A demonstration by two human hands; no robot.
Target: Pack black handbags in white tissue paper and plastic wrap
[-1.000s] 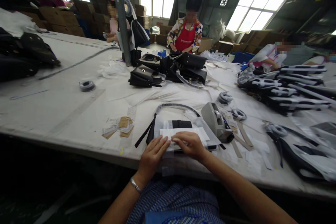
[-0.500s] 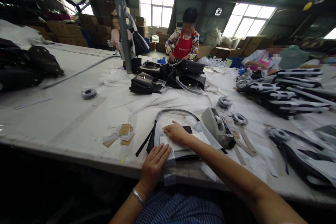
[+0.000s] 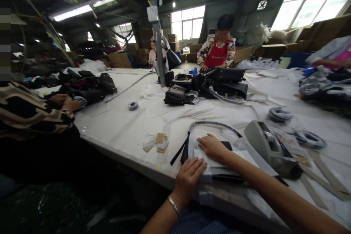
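Note:
A black handbag [image 3: 185,150] lies near the table's front edge, partly covered by white wrapping sheets [image 3: 204,162]. Its handle [image 3: 216,124], wrapped in clear film, arches away on the far side. My left hand [image 3: 189,175] rests flat on the near left corner of the wrapping, fingers stretched out and holding nothing. Farther in, my right hand [image 3: 214,148] presses on the white sheet over the bag. Its fingers are extended and nothing shows in its grasp. Right of the bag stands a grey tape dispenser [image 3: 263,150].
Paper tags [image 3: 160,140] lie left of the bag. Rolled grey coils [image 3: 279,114] sit behind the dispenser, and another coil [image 3: 133,106] lies farther left. Black bags [image 3: 178,95] are piled by a metal post [image 3: 159,51]. Co-workers stand across the table and at the left.
My view has swung left, so the scene sits farther right and a co-worker's patterned sleeve shows at the left. Both hands stay on the wrapped handbag in about the same places.

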